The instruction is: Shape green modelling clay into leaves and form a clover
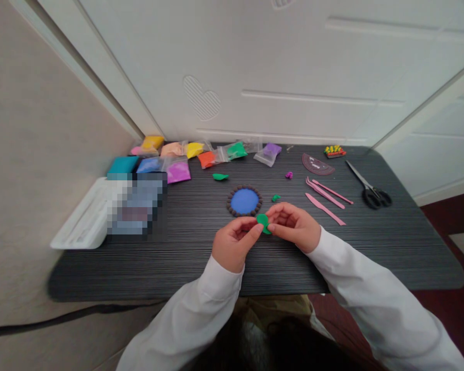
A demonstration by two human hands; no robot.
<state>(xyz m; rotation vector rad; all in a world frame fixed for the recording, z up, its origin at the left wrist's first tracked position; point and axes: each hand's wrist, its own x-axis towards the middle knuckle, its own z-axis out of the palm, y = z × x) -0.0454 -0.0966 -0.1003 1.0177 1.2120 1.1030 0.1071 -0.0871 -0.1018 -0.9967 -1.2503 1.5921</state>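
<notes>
A flattened piece of green modelling clay [263, 222] is pinched between my two hands, just in front of a blue disc [245, 201] ringed with dark brown clay balls [229, 204]. My left hand [235, 243] grips its left edge with thumb and fingertips. On the other side, my right hand [296, 226] pinches the right edge. Behind my right hand lies a small green clay scrap [276, 198]. A green leaf-shaped piece [220, 176] rests beyond the disc, and a small purple clay lump [289, 175] sits farther right.
Bags of coloured clay, among them a green bag [237, 150], line the table's back edge. Pink modelling tools [325, 208], scissors [371, 191] and a protractor [317, 164] lie right. A white tray [83, 216] stands left, beside a blurred-out flat object [139, 206].
</notes>
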